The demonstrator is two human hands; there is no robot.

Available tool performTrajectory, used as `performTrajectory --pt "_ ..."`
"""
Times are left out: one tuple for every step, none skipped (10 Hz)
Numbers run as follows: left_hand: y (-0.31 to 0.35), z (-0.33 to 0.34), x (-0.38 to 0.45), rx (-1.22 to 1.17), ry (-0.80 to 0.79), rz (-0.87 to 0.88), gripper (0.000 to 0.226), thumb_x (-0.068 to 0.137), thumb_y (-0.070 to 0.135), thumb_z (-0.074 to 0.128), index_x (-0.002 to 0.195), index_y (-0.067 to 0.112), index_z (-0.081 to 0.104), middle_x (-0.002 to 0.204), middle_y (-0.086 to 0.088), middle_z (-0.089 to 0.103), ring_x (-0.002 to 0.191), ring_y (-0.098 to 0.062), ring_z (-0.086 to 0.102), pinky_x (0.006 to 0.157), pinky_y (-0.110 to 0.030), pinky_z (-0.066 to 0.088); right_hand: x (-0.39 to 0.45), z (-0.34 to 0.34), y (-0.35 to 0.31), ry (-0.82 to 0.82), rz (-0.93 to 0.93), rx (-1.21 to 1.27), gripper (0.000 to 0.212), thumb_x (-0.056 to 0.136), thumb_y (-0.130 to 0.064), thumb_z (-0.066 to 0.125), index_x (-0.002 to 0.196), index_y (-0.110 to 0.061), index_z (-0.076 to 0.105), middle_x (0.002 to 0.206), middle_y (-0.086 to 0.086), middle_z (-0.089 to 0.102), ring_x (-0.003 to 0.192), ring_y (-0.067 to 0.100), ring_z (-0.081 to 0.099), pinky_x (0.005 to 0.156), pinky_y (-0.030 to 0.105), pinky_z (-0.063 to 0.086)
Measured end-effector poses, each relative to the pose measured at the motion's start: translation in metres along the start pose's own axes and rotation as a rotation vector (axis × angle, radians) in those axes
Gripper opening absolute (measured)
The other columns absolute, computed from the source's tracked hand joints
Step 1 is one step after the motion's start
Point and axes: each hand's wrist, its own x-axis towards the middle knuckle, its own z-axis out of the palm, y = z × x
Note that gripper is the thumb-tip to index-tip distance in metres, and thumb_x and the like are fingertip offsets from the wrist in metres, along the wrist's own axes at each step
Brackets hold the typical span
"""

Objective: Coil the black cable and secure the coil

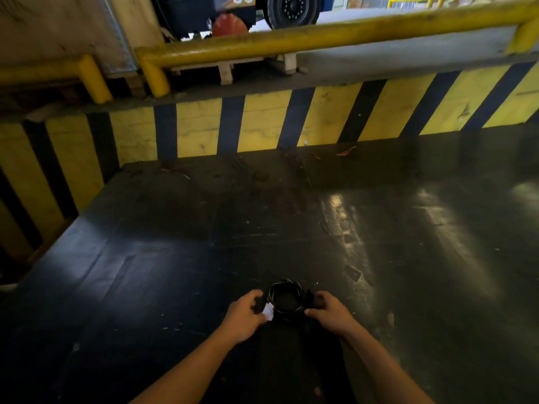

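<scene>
Both hands (243,316) (329,312) grip coiled cable (285,300) (dark glossy floor (175,258)).

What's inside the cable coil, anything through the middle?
The coil rings only dark floor; nothing passes through its centre. A white tag sits at its left edge by the left hand. The right hand covers its right side.

Coil (287,298) is sitting between left hand (245,314) and right hand (329,312), over the floor (175,272); wall (262,123) behind, rail (320,36) above it.
</scene>
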Motion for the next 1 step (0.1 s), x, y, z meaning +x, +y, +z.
performTrajectory --pt "-0.0311 0.0152 -0.0436 -0.046 0.048 -0.034 0.051 0.084 0.012 0.068 0.131 0.017 0.051 0.107 0.005 0.057 0.095 -0.005 0.058 0.085 -0.020 0.049 -0.0238 -0.0225 -0.0120 0.088 -0.103 0.141 0.048 0.085 -0.019 0.065 0.129 -0.009 0.048 0.124 0.012 0.057 0.104 0.020 0.057 0.082 0.028 0.050"
